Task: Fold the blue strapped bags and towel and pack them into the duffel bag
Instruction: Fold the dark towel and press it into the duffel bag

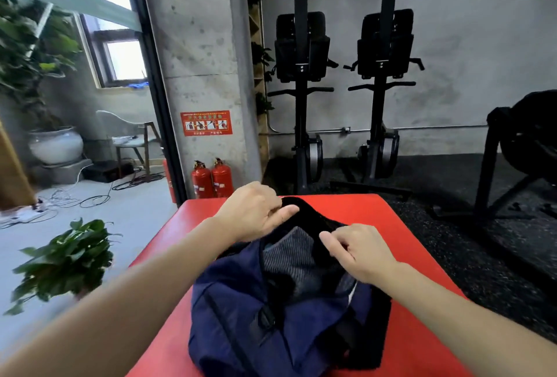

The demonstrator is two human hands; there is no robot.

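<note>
A navy duffel bag (241, 310) with black trim lies on a red padded bench (385, 220), its mouth open toward the far end. Inside the opening lies a grey ribbed towel (289, 256). My left hand (253, 213) pinches the black rim of the bag's opening at its far left side. On the right side of that same black rim, my right hand (358, 250) grips the edge. The blue strapped bags cannot be made out apart from the duffel.
Two red fire extinguishers (212, 180) stand by a concrete pillar beyond the bench. Black gym machines (301, 75) line the far wall. A potted plant (66, 262) sits on the floor at the left, with cables farther back.
</note>
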